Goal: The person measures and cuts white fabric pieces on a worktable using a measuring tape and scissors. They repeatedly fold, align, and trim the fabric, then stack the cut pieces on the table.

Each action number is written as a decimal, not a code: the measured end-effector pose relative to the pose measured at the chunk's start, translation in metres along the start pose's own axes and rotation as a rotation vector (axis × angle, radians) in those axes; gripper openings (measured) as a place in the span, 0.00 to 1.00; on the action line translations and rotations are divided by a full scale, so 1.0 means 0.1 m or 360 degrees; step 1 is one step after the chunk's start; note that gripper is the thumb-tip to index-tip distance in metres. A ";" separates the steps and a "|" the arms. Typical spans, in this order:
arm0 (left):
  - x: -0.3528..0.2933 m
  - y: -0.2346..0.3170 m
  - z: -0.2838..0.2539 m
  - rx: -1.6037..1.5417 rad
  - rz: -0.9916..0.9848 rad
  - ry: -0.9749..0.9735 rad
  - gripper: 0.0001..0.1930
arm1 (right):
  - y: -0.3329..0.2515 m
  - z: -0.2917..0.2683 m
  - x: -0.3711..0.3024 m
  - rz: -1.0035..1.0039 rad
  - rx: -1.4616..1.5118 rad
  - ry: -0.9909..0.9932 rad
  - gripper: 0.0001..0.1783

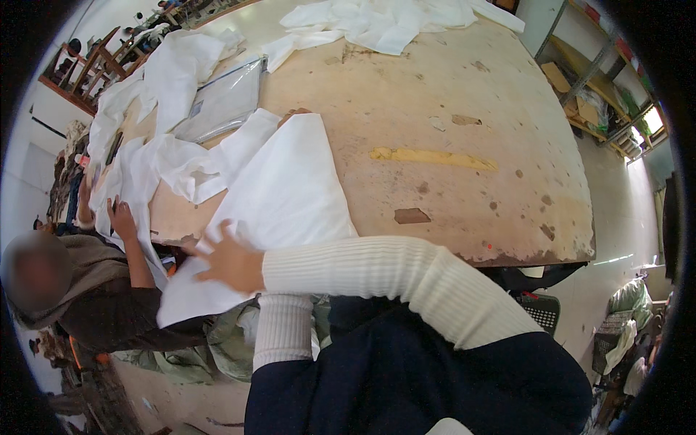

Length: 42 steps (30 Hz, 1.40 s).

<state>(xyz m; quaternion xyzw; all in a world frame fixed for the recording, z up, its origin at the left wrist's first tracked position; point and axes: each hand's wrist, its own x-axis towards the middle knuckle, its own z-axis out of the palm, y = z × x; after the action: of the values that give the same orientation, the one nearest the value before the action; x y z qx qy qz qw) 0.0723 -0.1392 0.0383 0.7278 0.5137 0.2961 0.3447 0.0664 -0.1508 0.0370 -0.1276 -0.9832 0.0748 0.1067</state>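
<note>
A large white cloth [290,181] lies over the near left of the table and hangs past its front edge. My right hand [232,261] is over its near part with the fingers spread, slightly blurred and holding nothing I can see. My left forearm runs up beneath this cloth. At the cloth's far edge a small strip of skin shows, apparently my left hand [293,114]; its fingers are mostly hidden. More white cloth [192,170] lies crumpled to the left, beside a flat clear plastic package [225,101].
On the left a co-worker [109,297] sits close, one hand [122,217] at the white fabric. The worn wooden table [464,80] has a yellow tape strip [435,158]. White garments [370,22] lie at its far side. Metal shelves [591,80] stand at the far right.
</note>
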 end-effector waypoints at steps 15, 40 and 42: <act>1.77 -0.87 -0.12 0.0422 0.0066 0.0274 0.09 | 0.85 -1.83 -3.14 0.0925 0.0444 0.1998 0.17; -0.09 0.85 0.84 0.0202 0.0327 0.0006 0.14 | 0.54 -1.13 -4.16 0.1981 -0.0433 0.1105 0.16; -0.09 0.93 0.86 0.0308 0.0302 0.0067 0.13 | 0.47 -1.15 -3.64 0.1644 -0.0217 0.1209 0.13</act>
<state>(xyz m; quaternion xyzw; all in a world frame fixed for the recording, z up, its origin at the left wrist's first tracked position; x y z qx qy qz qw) 0.1875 -0.1868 0.0626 0.7966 0.4758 0.2916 0.2325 0.4477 -0.1892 0.0708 -0.6086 -0.6914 0.0035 0.3893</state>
